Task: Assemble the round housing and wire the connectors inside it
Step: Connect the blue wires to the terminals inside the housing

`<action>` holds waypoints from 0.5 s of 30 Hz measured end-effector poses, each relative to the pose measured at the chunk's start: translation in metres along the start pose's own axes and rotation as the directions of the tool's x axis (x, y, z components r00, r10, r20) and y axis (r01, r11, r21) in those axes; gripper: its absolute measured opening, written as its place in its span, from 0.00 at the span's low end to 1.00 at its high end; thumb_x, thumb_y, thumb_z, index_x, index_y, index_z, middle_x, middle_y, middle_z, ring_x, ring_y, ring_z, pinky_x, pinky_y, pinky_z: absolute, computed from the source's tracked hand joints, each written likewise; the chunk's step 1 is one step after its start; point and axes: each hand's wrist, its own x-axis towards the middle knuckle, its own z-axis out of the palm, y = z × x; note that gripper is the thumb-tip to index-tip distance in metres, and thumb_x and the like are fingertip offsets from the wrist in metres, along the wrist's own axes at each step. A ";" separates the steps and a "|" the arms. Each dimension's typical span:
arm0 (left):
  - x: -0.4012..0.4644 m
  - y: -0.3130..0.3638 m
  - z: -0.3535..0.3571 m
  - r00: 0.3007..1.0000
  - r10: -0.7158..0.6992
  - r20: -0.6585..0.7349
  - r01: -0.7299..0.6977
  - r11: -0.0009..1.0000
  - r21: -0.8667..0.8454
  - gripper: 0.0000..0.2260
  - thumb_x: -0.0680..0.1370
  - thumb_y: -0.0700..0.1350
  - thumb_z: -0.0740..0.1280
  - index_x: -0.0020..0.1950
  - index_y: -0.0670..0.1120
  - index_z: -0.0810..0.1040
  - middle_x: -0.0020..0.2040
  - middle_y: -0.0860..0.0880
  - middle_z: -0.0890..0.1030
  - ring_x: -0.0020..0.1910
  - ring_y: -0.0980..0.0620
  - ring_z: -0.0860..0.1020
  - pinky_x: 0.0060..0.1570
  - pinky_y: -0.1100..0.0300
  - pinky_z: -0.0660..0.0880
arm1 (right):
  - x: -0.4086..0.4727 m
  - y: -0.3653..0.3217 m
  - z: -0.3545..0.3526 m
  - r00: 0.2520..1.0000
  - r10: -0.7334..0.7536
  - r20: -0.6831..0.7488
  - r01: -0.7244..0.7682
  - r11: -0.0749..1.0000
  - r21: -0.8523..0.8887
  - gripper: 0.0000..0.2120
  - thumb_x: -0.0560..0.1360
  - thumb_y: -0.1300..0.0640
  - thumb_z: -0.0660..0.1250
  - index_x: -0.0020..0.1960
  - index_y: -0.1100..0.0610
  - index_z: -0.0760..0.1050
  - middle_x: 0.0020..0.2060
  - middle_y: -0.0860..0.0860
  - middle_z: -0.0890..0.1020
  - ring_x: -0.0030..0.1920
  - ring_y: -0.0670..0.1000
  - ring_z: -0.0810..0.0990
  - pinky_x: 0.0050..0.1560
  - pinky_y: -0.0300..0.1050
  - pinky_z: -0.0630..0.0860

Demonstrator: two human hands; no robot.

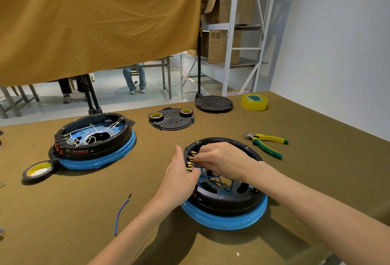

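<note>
1. The round housing [226,199] I am wiring sits on its blue ring at 5 o'clock on the table [63,212].
2. My left hand [180,177] cups the housing's outer wall at 9 o'clock, fingers curled against the row of brass connectors [190,161].
3. My right hand [221,159] reaches in over the rim, fingertips pinching at a connector where a blue wire [221,182] leads.
4. A second housing [92,140] lies at 10 o'clock, pliers [267,144] at 2 o'clock.
5. A loose blue wire [121,214] lies at 7 o'clock.
</note>
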 end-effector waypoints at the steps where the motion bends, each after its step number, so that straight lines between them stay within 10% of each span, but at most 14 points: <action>1: 0.000 0.000 0.001 0.999 -0.016 -0.032 0.015 0.999 -0.032 0.42 0.82 0.47 0.68 0.84 0.51 0.39 0.84 0.50 0.52 0.82 0.48 0.53 0.77 0.48 0.57 | 0.000 -0.001 0.001 1.000 0.004 -0.003 -0.004 1.000 0.003 0.09 0.82 0.57 0.67 0.57 0.58 0.83 0.45 0.53 0.83 0.44 0.54 0.81 0.42 0.49 0.79; 15: -0.003 -0.004 0.000 1.000 -0.028 0.006 0.028 1.000 -0.003 0.38 0.85 0.50 0.61 0.82 0.55 0.35 0.84 0.55 0.47 0.83 0.43 0.47 0.80 0.39 0.51 | 0.001 0.002 0.004 0.995 0.103 0.009 -0.103 0.993 0.064 0.11 0.83 0.53 0.66 0.59 0.55 0.83 0.50 0.50 0.83 0.49 0.51 0.81 0.49 0.48 0.78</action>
